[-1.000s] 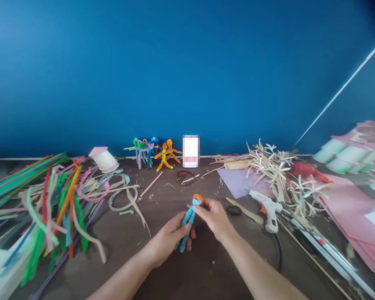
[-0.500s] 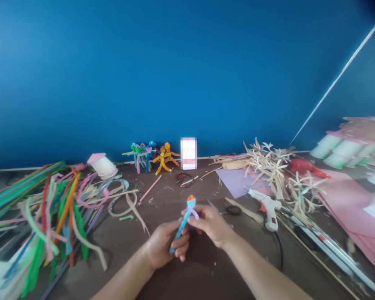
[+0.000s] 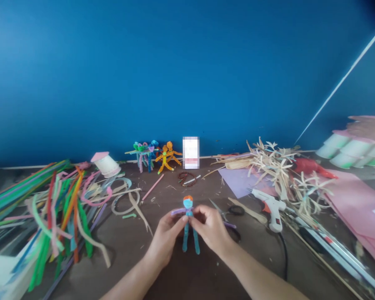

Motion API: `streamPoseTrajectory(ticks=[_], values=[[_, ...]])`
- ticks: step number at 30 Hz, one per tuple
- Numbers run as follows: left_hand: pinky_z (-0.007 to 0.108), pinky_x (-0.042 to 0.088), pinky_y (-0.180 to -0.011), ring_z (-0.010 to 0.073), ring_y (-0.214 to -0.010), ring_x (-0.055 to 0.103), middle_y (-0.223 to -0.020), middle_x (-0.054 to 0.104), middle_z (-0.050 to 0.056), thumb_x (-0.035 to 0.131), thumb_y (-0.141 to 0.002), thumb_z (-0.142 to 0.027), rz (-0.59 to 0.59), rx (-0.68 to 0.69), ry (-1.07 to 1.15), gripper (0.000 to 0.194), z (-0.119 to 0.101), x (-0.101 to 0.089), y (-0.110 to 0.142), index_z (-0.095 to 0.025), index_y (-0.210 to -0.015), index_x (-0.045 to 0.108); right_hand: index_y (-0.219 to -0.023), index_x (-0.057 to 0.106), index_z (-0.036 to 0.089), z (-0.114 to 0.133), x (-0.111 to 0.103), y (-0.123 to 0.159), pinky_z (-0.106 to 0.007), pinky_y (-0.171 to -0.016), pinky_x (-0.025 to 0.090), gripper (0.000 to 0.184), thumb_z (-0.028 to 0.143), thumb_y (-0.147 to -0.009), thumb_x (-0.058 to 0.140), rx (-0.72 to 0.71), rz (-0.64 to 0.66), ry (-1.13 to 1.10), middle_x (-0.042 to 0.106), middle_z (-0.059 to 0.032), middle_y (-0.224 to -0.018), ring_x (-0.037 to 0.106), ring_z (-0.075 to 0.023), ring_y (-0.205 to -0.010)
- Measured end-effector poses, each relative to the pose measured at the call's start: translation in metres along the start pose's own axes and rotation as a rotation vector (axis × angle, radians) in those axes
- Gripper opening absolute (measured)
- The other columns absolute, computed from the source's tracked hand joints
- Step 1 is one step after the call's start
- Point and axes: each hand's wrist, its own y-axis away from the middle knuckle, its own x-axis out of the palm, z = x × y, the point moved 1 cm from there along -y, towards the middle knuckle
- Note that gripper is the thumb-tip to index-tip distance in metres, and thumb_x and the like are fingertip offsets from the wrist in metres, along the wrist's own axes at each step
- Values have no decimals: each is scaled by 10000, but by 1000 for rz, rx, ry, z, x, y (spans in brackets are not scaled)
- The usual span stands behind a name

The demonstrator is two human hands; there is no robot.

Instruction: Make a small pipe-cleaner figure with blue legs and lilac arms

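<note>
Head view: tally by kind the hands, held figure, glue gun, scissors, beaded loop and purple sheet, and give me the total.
Hands, left hand and right hand: 2
Held figure: 1
Glue gun: 1
Scissors, one pair: 1
Beaded loop: 1
Purple sheet: 1
Total: 7

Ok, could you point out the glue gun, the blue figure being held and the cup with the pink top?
Glue gun (image 3: 275, 220): head view, white handle.
Blue figure (image 3: 196, 242): head view, one leg.
Cup (image 3: 107, 166): head view, white side.
</note>
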Motion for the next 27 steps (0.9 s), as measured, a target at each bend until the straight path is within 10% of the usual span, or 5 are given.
streamPoseTrajectory(ticks=[9,15,27], values=[[178,451,-557,91,-574,574,-633,629,-19,668,-650,-282,-58,-50,151,163,-4,-2,-3,-155,-731,607,-782,630,172,5,1,5,-217,-535,399,174,300,-782,513,-73,17,148,624,-18,-676,535,-129,-577],[136,408,-479,58,-501,534,-570,589,-47,685,-630,-260,-93,-77,198,152,-9,-2,-5,-152,-679,591,-762,567,186,5,-11,0,-225,-528,390,108,291,-739,559,-107,-219,181,554,-8,-656,492,-126,-568],[167,429,-521,80,-519,547,-587,607,-9,676,-638,-219,54,-97,90,132,-11,1,-1,-125,-709,616,-676,589,188,10,-10,0,-227,-575,390,132,208,-779,508,-197,-57,243,567,-6,-652,523,-129,-612]])
